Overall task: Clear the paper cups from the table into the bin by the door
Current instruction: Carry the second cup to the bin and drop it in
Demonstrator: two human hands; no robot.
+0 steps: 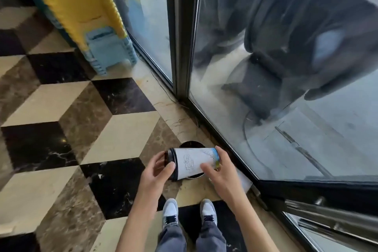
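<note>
Both bare forearms reach forward and down. The left hand [161,166] curls its fingers inward, thumb up; the right hand [219,172] spreads palm-down, fingers gripping. Feet stand together below.

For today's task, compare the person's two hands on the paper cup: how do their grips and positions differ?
The left hand holds the paper cup at its black lid end, fingers curled round the rim; the right hand holds the blue-banded base end. The left fingers wrap more tightly; the right hand's fingers lie flatter along the cup's side. Both hold the same cup sideways over the bin.
</note>
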